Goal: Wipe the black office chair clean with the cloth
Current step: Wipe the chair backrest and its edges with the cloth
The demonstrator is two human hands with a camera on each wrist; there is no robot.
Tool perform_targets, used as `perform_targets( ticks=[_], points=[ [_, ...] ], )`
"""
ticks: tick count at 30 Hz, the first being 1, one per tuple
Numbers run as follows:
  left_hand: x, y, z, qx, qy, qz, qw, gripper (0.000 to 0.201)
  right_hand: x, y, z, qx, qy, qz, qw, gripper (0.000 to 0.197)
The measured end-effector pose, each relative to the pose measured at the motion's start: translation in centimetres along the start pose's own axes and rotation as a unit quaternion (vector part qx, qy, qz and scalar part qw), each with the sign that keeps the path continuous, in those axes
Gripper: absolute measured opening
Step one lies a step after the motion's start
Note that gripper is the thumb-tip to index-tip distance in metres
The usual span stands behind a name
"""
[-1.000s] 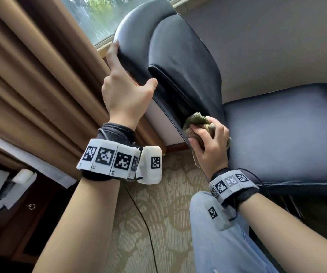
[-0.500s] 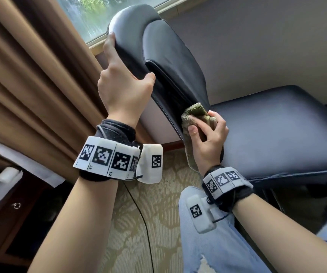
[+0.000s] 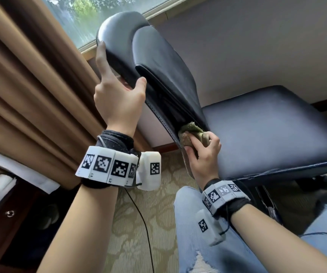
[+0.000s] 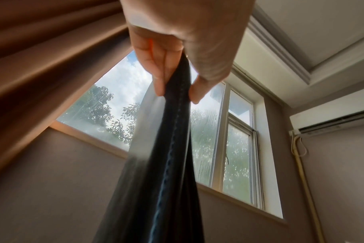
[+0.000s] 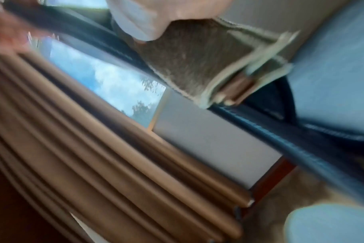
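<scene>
The black office chair (image 3: 267,133) fills the upper right of the head view, its backrest (image 3: 158,62) leaning toward the window. My left hand (image 3: 119,95) grips the backrest's side edge, thumb on the front and fingers behind; the left wrist view shows that stitched edge (image 4: 175,131) pinched between thumb and fingers. My right hand (image 3: 204,152) holds a crumpled olive-green cloth (image 3: 192,133) pressed into the crease where backrest meets seat. In the blurred right wrist view the cloth (image 5: 189,65) lies folded under my fingers against the chair's edge.
Brown curtains (image 3: 30,95) hang at the left beside the window (image 3: 91,14). A grey wall (image 3: 257,46) stands behind the chair. Patterned carpet (image 3: 139,223) and a thin black cable (image 3: 141,223) lie below. My jeans-clad knee (image 3: 194,223) is under the right wrist. Dark wooden furniture (image 3: 4,223) sits bottom left.
My right hand slid the cloth up along the backrest's lower edge, then back down into the crease by the seat. The left hand kept its grip on the backrest edge.
</scene>
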State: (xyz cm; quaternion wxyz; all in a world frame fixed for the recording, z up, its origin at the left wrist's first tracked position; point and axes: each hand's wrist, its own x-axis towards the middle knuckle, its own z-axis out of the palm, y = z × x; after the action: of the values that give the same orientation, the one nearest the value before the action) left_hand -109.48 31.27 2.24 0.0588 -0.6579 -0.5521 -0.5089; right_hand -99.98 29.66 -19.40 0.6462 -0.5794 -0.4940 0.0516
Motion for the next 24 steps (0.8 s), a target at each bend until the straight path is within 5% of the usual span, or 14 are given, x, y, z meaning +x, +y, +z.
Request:
perform_targets(
  ticks=[7, 18, 24],
  points=[
    [-2.7, -2.4, 1.7, -0.056, -0.027, 0.08, 0.995, 0.097, 1.8, -5.1, -0.4, 0.215, 0.022, 0.181, 0.96, 0.028],
    [-2.5, -3.4, 2.2, -0.011, -0.028, 0.136, 0.99, 0.107, -0.2, -3.0, 1.8, 0.137, 0.073, 0.242, 0.958, 0.021],
    [-2.9, -4.0, 2.5, -0.007, -0.07, 0.15, 0.986, 0.108, 0.0, -2.3, 0.2, 0.214, 0.06, 0.373, 0.901, 0.018]
  ],
)
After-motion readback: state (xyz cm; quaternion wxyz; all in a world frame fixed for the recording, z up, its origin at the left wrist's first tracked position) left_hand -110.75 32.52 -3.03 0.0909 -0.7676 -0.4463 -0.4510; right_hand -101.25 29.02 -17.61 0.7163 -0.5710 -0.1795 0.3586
